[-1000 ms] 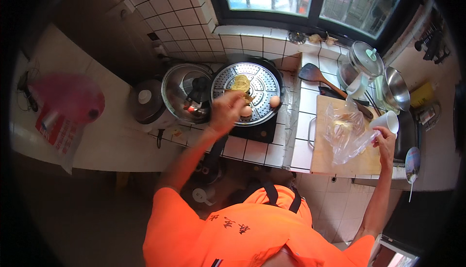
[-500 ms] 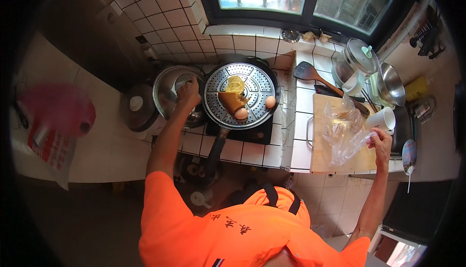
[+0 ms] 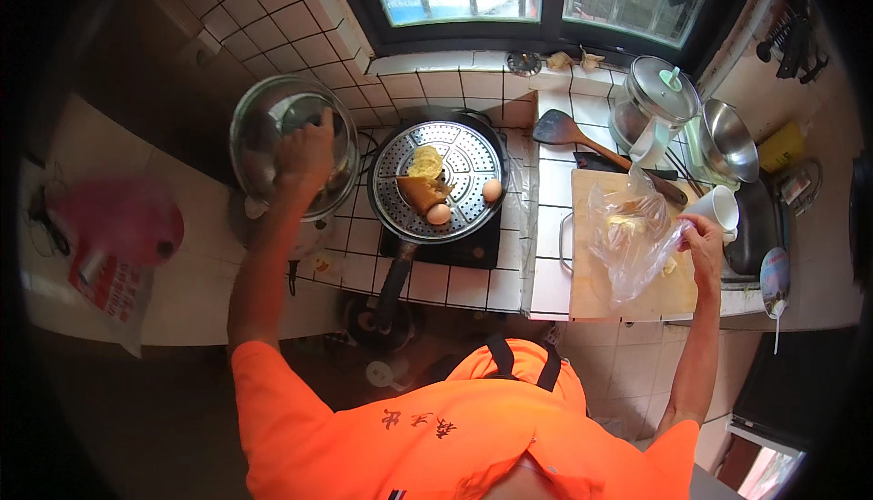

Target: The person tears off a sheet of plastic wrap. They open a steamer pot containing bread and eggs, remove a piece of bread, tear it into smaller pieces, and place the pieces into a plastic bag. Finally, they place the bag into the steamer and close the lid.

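Observation:
My left hand (image 3: 307, 153) is closed round the knob of a round glass lid (image 3: 251, 141), held up to the left of the stove. On the stove, a perforated steamer tray (image 3: 469, 150) sits over a long-handled pan. It carries a yellow lumpy piece of food (image 3: 426, 163), a brown wedge (image 3: 421, 194) and two eggs, one front (image 3: 438, 215) and one right (image 3: 492, 191). With my right hand (image 3: 702, 247) I pinch the edge of a clear plastic bag (image 3: 637, 268). The bag lies on a wooden cutting board (image 3: 587, 295), pale yellowish food inside it.
A wooden-handled spatula (image 3: 559, 129), a glass pot (image 3: 661, 91), a steel bowl (image 3: 730, 141) and a white mug (image 3: 718, 209) stand around the board. The black pan handle (image 3: 393, 289) juts toward me. A pink bag (image 3: 123, 218) sits on the left counter.
My left hand has carried the lid leftward, away from beside the steamer tray. My right hand still holds the bag's edge, almost unmoved. The view has shifted slightly.

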### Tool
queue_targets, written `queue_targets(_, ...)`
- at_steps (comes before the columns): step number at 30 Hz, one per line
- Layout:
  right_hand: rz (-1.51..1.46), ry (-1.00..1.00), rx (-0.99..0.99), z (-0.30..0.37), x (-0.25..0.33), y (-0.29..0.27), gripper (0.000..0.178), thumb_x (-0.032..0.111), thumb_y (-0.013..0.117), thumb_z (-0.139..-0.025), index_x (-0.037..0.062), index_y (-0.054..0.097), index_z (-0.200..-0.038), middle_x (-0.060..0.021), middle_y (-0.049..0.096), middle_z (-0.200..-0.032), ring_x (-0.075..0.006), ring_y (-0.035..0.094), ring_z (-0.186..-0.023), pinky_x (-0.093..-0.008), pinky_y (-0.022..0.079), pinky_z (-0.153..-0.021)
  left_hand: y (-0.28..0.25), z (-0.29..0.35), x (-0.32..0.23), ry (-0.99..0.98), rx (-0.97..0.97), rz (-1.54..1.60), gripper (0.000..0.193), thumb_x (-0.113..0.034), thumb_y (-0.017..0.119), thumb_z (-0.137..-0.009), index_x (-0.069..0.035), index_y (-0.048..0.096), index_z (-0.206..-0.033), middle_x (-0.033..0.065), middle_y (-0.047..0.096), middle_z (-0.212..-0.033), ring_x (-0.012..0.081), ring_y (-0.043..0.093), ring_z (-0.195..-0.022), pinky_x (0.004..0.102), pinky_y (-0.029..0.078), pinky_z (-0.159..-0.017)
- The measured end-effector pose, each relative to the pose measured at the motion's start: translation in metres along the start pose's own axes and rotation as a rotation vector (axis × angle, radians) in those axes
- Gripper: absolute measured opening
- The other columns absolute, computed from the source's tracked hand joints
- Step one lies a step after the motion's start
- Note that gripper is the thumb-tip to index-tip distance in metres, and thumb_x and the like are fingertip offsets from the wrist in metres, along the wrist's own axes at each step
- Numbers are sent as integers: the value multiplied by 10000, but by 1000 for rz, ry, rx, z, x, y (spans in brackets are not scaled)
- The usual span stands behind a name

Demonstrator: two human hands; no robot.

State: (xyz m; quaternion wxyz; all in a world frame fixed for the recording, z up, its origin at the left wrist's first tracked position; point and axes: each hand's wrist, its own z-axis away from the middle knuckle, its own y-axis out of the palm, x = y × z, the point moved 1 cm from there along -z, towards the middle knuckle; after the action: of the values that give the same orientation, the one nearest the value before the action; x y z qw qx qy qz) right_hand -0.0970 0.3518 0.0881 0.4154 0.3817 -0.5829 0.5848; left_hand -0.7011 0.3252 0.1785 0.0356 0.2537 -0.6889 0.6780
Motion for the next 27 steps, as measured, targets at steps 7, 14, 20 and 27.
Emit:
queue_targets(7, -46, -27, 6, -3, -7, -3, 193, 51, 522, -814, -14, 669, -920, -29, 608, -714, -77, 555, -590, -199, 455, -531, -48, 5, 10, 82, -236, 633, 553, -203, 622, -702, -113, 527, -1239, 171, 645, -824, 281, 655, -781, 385, 510, -707)
queue_targets(14, -67, -16, -34, 8, -2, -7, 184, 51, 525, -827, -4, 672, -924, -20, 603, -717, -70, 547, -586, -202, 457, -531, 43, -14, -49, 145, -44, 1166, 542, -229, 669, -681, -93, 579, -1198, 101, 644, -778, 170, 627, -718, 310, 491, -652)
queue_targets(20, -98, -5, -53, 22, -3, -15, 176, 38, 533, -828, -6, 671, -928, -16, 607, -724, -73, 558, -588, -201, 467, -528, 74, -19, -83, 217, -45, 1052, 557, -246, 669, -655, -94, 590, -1185, 128, 646, -789, 213, 638, -733, 335, 499, -690)
queue_targets(27, -136, 22, -88, 35, -8, -16, 175, 39, 542, -831, -17, 663, -944, -35, 615, -715, -82, 576, -583, -207, 471, -527, 92, -23, -89, 242, -66, 1030, 565, -222, 670, -667, -87, 573, -1207, 141, 641, -774, 200, 637, -720, 346, 497, -662)
